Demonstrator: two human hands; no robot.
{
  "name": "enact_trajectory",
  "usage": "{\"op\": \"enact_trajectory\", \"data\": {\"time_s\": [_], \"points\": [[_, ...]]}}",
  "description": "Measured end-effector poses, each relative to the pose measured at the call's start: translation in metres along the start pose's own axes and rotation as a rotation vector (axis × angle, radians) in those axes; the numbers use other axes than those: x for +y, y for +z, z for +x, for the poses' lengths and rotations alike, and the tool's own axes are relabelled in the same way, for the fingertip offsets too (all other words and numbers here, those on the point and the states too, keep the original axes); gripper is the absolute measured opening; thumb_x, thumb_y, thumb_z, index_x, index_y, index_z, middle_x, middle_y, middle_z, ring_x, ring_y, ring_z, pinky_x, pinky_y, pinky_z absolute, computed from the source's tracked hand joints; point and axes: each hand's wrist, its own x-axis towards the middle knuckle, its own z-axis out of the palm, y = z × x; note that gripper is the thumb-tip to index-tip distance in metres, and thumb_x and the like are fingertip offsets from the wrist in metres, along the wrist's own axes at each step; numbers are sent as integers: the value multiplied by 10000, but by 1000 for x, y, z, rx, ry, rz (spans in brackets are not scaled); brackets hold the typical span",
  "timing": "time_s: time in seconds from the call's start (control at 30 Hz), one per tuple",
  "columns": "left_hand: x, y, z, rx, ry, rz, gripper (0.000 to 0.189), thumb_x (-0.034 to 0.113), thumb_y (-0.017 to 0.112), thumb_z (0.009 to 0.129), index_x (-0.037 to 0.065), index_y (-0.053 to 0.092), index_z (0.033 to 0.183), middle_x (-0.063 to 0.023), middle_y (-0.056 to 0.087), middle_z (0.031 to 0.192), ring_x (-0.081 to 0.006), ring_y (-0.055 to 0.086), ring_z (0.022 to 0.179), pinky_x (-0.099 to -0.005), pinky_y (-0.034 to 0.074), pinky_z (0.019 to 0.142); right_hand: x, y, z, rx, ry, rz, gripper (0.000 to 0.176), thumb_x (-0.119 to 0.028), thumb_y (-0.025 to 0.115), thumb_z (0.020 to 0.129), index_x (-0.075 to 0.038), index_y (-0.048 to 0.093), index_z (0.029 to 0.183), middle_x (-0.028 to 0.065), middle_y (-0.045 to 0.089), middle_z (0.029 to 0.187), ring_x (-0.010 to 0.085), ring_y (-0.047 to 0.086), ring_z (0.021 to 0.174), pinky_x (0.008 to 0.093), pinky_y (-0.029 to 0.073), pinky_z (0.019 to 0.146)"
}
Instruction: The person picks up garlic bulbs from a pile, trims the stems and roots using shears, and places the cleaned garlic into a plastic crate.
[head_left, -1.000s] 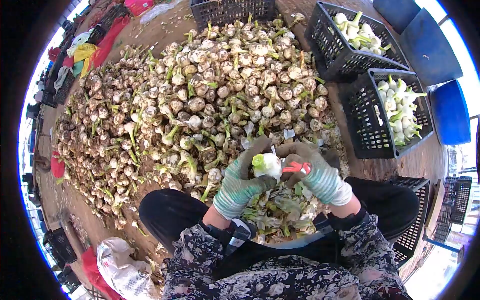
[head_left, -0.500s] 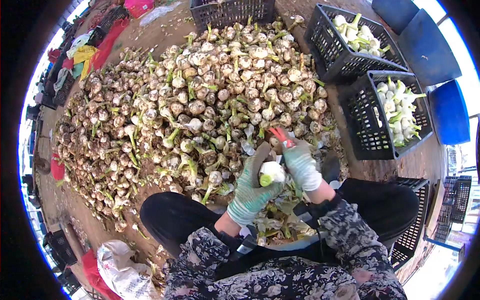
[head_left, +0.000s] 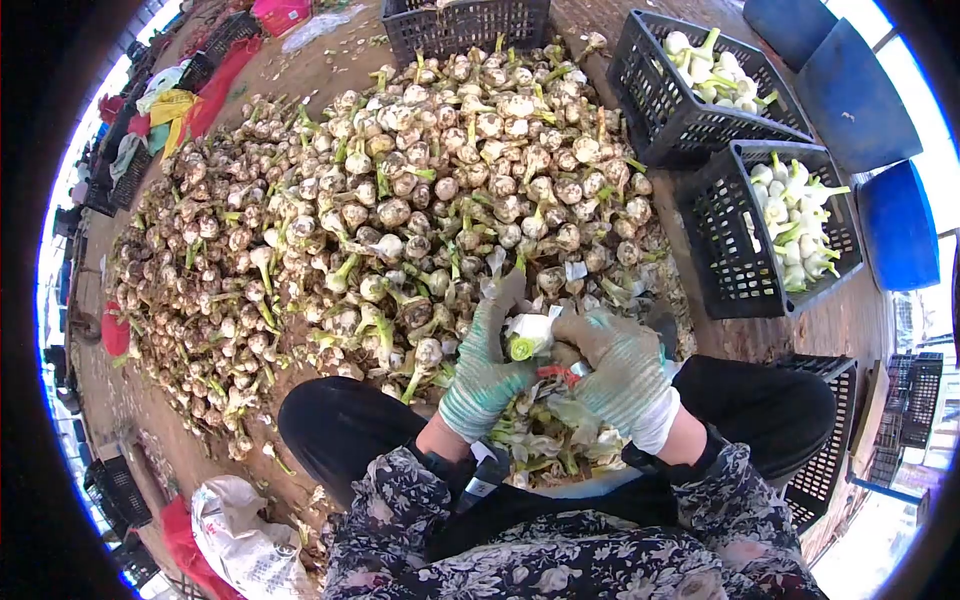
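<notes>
Both my hands wear white-and-green knitted gloves with dirty palms and fingers. My left hand (head_left: 485, 370) is closed around a garlic bulb (head_left: 535, 328), its cut green stem end facing me. My right hand (head_left: 620, 368) has its fingers and thumb against the bulb's right side. In that same hand sits a small red-handled tool (head_left: 562, 373), mostly hidden by the fingers, so its exact kind does not show. Just beyond my hands spreads a large heap of unpeeled garlic (head_left: 400, 210) with dirty skins and short stems.
Peeled white garlic fills parts of two black crates, one at right (head_left: 700, 240) and one behind it (head_left: 640, 110). Another black crate (head_left: 465, 30) stands behind the heap. Skins and stem scraps (head_left: 560, 440) lie between my knees. A white sack (head_left: 250, 540) rests at lower left.
My right hand has come down and turned inward, bringing the red-handled tool from beyond the bulb to below it. The bulb has shifted slightly left and away from me.
</notes>
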Motion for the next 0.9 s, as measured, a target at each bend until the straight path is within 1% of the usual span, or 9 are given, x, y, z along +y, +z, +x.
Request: {"op": "enact_trajectory", "data": {"time_s": [0.33,0.47,0.53,0.63,0.73,0.77,0.83,0.87,0.9], "points": [[15,-7,2,-111,-222,-494,875,28,706,560,31,285,1327,-88,421,1252,-188,430,1115,-333,339,962,46,25,-3,40,219,690,231,-82,561,709,12,573,919,148,606,857,243,595,772,316,460,693],[17,4,0,-65,-134,-444,702,127,665,700,37,323,1306,-81,437,1239,-184,447,1088,-325,350,947,31,25,-11,-6,203,591,136,-58,537,760,5,556,880,144,605,839,223,592,757,310,458,674],[11,7,-1,161,-399,-644,528,163,588,797,34,381,1265,-78,456,1214,-168,455,1066,-306,375,914,15,23,-6,20,59,377,116,-34,519,785,-2,539,895,139,607,826,198,596,765,299,462,687],[10,2,-2,179,-236,-490,451,291,511,858,27,435,1217,-80,503,1138,-155,499,973,-285,395,866,17,27,-1,75,281,695,127,-36,517,801,-4,533,923,130,617,842,184,604,788,290,476,701],[10,4,6,199,-176,-478,515,365,487,860,23,406,1237,-88,509,1116,-165,536,908,-288,431,819,23,24,-6,-97,535,1612,432,-113,541,813,11,388,1199,157,553,1061,214,578,895,286,447,793],[9,6,5,231,-165,-438,545,403,470,863,25,393,1248,-93,498,1136,-171,528,926,-296,430,827,18,30,-8,-101,546,1615,432,-113,541,813,11,388,1199,157,553,1061,214,578,895,286,447,793],[-11,5,12,267,22,-294,583,444,455,858,28,378,1259,-98,483,1154,-172,516,949,-302,428,836,8,46,-2,229,-68,434,412,-144,579,793,11,454,1154,135,575,1002,215,575,859,287,457,751],[-19,3,12,300,198,-147,622,485,439,853,31,364,1271,-102,469,1172,-173,504,973,-309,427,844,10,48,-4,230,-69,438,412,-144,579,793,11,454,1154,135,575,1002,215,575,859,287,457,751],[4,2,6,307,30,-164,688,548,421,833,32,347,1282,-103,439,1198,-163,488,991,-312,430,846,15,48,-5,148,127,613,348,-127,576,791,7,499,1102,125,588,954,209,579,828,285,459,732]]}}
